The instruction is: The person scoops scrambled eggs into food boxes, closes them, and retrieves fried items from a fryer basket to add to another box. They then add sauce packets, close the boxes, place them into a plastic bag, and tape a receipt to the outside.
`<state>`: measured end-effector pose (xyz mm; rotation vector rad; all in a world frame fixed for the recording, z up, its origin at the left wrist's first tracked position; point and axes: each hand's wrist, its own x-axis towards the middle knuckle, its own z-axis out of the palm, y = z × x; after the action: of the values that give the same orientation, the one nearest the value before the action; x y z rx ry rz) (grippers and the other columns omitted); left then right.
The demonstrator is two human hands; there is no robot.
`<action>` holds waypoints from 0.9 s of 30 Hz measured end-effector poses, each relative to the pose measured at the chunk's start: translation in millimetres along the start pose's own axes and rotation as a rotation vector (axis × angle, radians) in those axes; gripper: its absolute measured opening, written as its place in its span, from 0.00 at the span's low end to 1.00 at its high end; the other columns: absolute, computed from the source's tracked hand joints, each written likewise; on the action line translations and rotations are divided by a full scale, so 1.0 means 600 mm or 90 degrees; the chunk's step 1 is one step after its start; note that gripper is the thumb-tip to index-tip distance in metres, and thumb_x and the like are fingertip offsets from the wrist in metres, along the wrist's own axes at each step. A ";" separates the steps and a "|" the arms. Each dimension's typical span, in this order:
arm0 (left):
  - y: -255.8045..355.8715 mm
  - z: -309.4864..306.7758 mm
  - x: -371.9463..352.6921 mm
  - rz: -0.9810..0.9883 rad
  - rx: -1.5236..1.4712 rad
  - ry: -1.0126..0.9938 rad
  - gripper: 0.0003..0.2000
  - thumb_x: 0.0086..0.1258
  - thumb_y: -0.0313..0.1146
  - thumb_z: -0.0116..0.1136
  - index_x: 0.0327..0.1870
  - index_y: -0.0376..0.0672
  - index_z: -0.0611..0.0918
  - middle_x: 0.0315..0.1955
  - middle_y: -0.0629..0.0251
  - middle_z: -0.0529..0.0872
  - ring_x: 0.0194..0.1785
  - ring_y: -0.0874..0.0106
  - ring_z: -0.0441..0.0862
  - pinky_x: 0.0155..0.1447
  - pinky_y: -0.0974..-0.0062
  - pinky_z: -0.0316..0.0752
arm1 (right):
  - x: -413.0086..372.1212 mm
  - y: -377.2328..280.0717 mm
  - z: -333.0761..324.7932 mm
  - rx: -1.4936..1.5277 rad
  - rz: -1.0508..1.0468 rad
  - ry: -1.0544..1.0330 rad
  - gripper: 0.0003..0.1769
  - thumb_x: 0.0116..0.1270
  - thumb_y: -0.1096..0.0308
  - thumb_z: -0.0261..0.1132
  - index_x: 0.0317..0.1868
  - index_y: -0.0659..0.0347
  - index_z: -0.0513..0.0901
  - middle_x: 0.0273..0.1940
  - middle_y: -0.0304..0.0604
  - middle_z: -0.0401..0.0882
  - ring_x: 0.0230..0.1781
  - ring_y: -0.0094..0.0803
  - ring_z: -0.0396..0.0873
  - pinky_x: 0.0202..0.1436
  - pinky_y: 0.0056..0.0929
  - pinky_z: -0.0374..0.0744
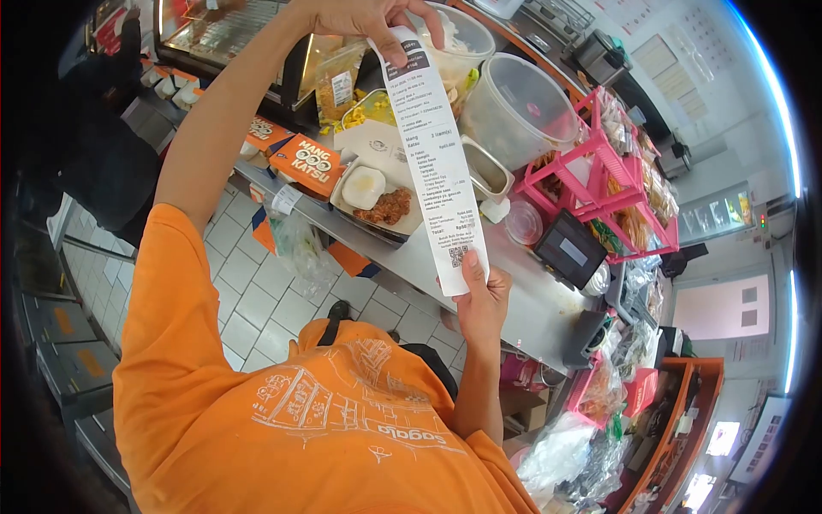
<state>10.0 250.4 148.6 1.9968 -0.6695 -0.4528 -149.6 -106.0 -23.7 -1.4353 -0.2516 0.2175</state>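
Note:
A long printed paper receipt (pixel 437 171) is stretched between my two hands above the metal counter. My left hand (pixel 377 21) pinches its top end, and my right hand (pixel 481 295) grips the bottom end beside a printed square code, thumb on top. Behind the paper, an open food box (pixel 349 208) holds a white mound of rice (pixel 363 188) and a piece of brown fried food (pixel 385 208). To the left of that box lies an orange printed box (pixel 306 163). The receipt hides part of the food box.
Clear round tubs (pixel 519 111), a metal container (pixel 486 169) and a pink rack (pixel 591 193) of packets stand along the counter (pixel 535 313). A dark tablet (pixel 569 248) is at the right. A person in dark clothes (pixel 94 163) stands at the far left.

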 end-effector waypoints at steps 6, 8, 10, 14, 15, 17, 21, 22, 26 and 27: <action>0.007 0.061 0.050 0.016 -0.008 0.240 0.22 0.61 0.30 0.72 0.57 0.45 0.80 0.35 0.64 0.86 0.35 0.76 0.80 0.40 0.75 0.74 | -0.002 0.037 -0.019 0.037 0.035 0.004 0.25 0.82 0.55 0.53 0.40 0.69 0.87 0.34 0.44 0.87 0.27 0.23 0.80 0.33 0.25 0.77; 0.004 0.104 0.093 0.081 0.152 0.324 0.18 0.64 0.26 0.67 0.56 0.47 0.82 0.26 0.70 0.87 0.24 0.82 0.79 0.26 0.81 0.70 | -0.023 0.047 -0.047 -0.066 0.028 0.086 0.24 0.81 0.54 0.54 0.43 0.69 0.87 0.32 0.41 0.86 0.28 0.24 0.80 0.35 0.25 0.77; -0.015 0.197 0.149 0.115 0.091 0.317 0.18 0.65 0.23 0.66 0.56 0.46 0.82 0.27 0.67 0.89 0.29 0.83 0.80 0.33 0.82 0.73 | -0.062 0.066 -0.097 -0.170 0.048 0.195 0.24 0.81 0.53 0.55 0.46 0.68 0.87 0.30 0.39 0.86 0.30 0.24 0.81 0.36 0.25 0.78; -0.040 0.428 0.267 0.087 -0.078 0.155 0.17 0.64 0.21 0.65 0.55 0.42 0.82 0.28 0.66 0.90 0.32 0.82 0.80 0.38 0.80 0.74 | -0.204 0.132 -0.249 -0.229 0.111 0.410 0.24 0.82 0.56 0.52 0.46 0.71 0.85 0.35 0.41 0.87 0.30 0.24 0.83 0.38 0.24 0.80; -0.048 0.481 0.306 0.059 -0.061 0.089 0.17 0.64 0.21 0.66 0.55 0.42 0.83 0.29 0.65 0.90 0.34 0.82 0.82 0.39 0.79 0.75 | -0.248 0.146 -0.286 -0.230 0.146 0.476 0.23 0.82 0.57 0.53 0.47 0.70 0.85 0.34 0.40 0.86 0.30 0.24 0.82 0.37 0.23 0.80; -0.106 0.617 0.426 0.125 -0.181 0.023 0.15 0.63 0.22 0.67 0.52 0.42 0.84 0.32 0.62 0.91 0.37 0.78 0.86 0.42 0.77 0.77 | -0.329 0.179 -0.350 -0.225 0.179 0.547 0.22 0.82 0.57 0.53 0.48 0.69 0.85 0.33 0.39 0.86 0.29 0.23 0.82 0.36 0.21 0.79; -0.069 0.829 0.643 0.176 -0.122 -0.039 0.13 0.63 0.25 0.67 0.49 0.39 0.85 0.37 0.58 0.91 0.39 0.72 0.88 0.47 0.74 0.79 | -0.409 0.226 -0.465 -0.028 0.215 0.638 0.19 0.81 0.58 0.55 0.54 0.65 0.83 0.35 0.38 0.86 0.30 0.22 0.82 0.33 0.21 0.79; -0.065 0.873 0.701 0.174 -0.120 -0.038 0.13 0.63 0.25 0.67 0.49 0.39 0.85 0.37 0.58 0.91 0.39 0.72 0.88 0.47 0.74 0.79 | -0.404 0.238 -0.503 0.056 0.206 0.661 0.19 0.81 0.58 0.56 0.55 0.65 0.83 0.36 0.38 0.86 0.30 0.22 0.82 0.33 0.21 0.79; -0.104 1.049 0.856 0.109 0.075 0.035 0.17 0.62 0.24 0.64 0.53 0.39 0.83 0.43 0.55 0.88 0.49 0.60 0.84 0.56 0.61 0.73 | -0.362 0.334 -0.656 0.146 0.290 0.722 0.17 0.79 0.57 0.57 0.53 0.62 0.84 0.38 0.39 0.88 0.32 0.22 0.83 0.30 0.21 0.75; -0.117 1.088 0.879 0.098 0.249 0.144 0.20 0.60 0.24 0.64 0.56 0.41 0.82 0.46 0.56 0.86 0.53 0.57 0.81 0.59 0.59 0.69 | -0.354 0.346 -0.678 0.157 0.323 0.729 0.18 0.79 0.57 0.57 0.53 0.62 0.84 0.38 0.39 0.88 0.31 0.23 0.83 0.30 0.21 0.74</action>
<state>74.7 -488.2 -250.2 2.2943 -0.8063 0.0022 -229.4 -528.7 -285.6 -1.1564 1.0448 -0.1810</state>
